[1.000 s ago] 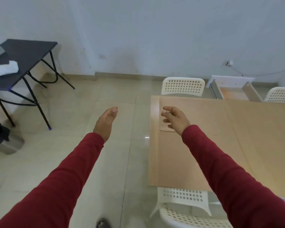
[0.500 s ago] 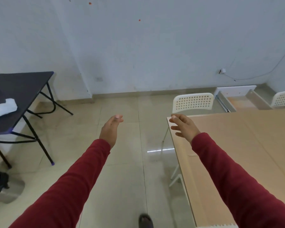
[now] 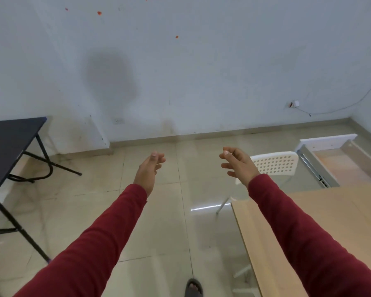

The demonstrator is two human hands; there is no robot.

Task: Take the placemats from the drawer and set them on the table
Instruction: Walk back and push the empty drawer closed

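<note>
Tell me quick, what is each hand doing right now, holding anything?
Left hand: open, fingers relaxed, holding nothing, out over the floor.
Right hand: open, fingers loosely curled, holding nothing, in front of the white chair.

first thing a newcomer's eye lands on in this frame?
Two red-sleeved arms reach forward across the middle, left hand and right hand both empty, with loosely spread fingers over the tiled floor. Next is the light wooden table at lower right, with a white perforated chair beyond its far corner. An open drawer lies at the right edge near the wall; a black folding table stands at left.
</note>
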